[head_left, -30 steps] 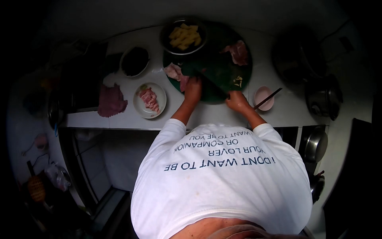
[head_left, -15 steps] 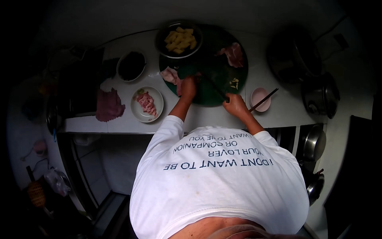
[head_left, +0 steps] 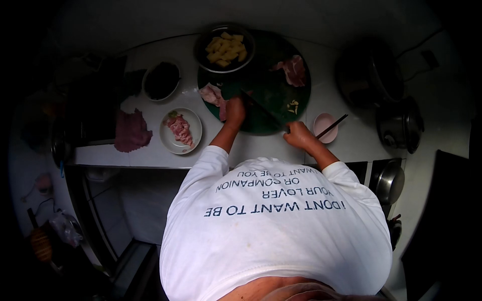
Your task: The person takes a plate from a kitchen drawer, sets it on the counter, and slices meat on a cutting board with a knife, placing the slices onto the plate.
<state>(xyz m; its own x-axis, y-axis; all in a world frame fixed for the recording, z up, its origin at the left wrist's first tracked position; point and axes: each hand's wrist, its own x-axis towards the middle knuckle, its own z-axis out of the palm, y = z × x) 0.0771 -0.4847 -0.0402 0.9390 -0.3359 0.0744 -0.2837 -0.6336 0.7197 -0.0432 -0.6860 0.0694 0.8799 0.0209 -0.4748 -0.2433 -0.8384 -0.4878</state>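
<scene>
My right hand (head_left: 297, 133) is closed round the handle of a dark knife (head_left: 265, 111), whose blade slants up and left over the round green cutting board (head_left: 273, 90). Beside the blade's far end, my left hand (head_left: 235, 109) presses on a piece of pink meat (head_left: 213, 94) at the board's left edge, its fingers closed. Another piece of meat (head_left: 293, 70) lies at the board's upper right. Small pale yellow slices (head_left: 292, 106) rest near the right edge. A metal bowl of yellow chunks (head_left: 226, 49) stands on the board's upper left.
Left of the board are a white plate with cut meat (head_left: 180, 129), a bowl of dark food (head_left: 162, 81) and a reddish cloth (head_left: 132, 130). To the right stand a pink bowl (head_left: 326, 127) with chopsticks (head_left: 333, 125) and dark pots (head_left: 400, 125).
The knife blade now shows more plainly, slanting between my hands. Both hands remain near the same places on the board. The whole view has shifted slightly.
</scene>
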